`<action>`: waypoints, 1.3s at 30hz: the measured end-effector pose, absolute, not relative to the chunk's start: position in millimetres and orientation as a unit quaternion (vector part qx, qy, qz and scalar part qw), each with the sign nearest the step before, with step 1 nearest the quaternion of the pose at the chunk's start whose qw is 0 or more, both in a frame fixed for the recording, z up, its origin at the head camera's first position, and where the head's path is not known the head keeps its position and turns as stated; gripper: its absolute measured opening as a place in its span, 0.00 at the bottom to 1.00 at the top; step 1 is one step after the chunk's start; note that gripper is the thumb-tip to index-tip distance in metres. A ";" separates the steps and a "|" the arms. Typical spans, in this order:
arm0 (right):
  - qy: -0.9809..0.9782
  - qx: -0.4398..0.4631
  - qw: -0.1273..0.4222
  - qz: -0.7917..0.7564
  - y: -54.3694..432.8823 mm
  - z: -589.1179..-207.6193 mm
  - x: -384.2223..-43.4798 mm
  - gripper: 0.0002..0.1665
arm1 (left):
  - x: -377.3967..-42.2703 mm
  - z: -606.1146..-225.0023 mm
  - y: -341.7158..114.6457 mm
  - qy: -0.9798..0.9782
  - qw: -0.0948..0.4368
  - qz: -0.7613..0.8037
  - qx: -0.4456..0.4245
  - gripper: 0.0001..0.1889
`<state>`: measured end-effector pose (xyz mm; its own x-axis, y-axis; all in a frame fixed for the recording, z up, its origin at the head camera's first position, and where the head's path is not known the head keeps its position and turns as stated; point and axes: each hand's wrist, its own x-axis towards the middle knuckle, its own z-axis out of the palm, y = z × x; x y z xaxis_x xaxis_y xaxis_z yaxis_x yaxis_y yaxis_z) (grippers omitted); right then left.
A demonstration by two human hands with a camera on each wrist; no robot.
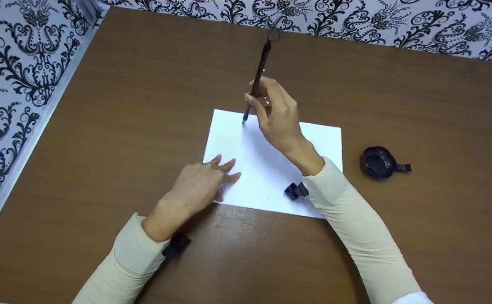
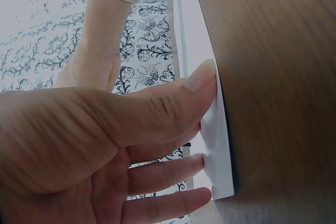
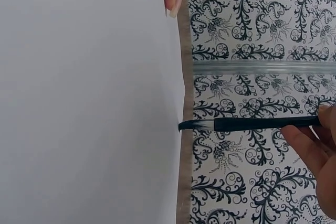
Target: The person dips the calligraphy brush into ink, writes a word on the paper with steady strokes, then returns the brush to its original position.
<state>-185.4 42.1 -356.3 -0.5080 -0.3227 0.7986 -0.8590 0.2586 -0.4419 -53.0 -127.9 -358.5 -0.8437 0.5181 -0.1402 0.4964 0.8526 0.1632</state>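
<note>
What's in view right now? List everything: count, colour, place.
table: one, brown, filling most of the head view
paper: one sheet, white, on the table's middle
brush: one, dark, tip at the paper's far left part
dish: one, black, right of the paper
patterned covering: count unclear, black on white, beyond the table
strip: one, whitish, along the table's left edge
wrist cameras: two, black, one by each cuff
sleeves: two, cream, on the forearms
left hand: one, bare, on the paper's near left part
right hand: one, bare, pinching the brush above the paper

Brn table (image 1: 123,126), sl. glossy; blk/wht scroll-patt. backdrop (image 1: 34,55) far side + L.
</note>
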 end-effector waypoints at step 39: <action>-0.757 0.447 0.225 0.420 36.0 -348.0 -166.0 0.15 | -53.3 -359.2 -127.0 0.957 0.084 0.068 0.270 0.29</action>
<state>-166.0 36.0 -348.0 -0.4989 -0.4882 0.7161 -0.8660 0.2477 -0.4344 -53.3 -127.0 -359.2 -0.8402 0.5280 -0.1237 0.5051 0.8449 0.1760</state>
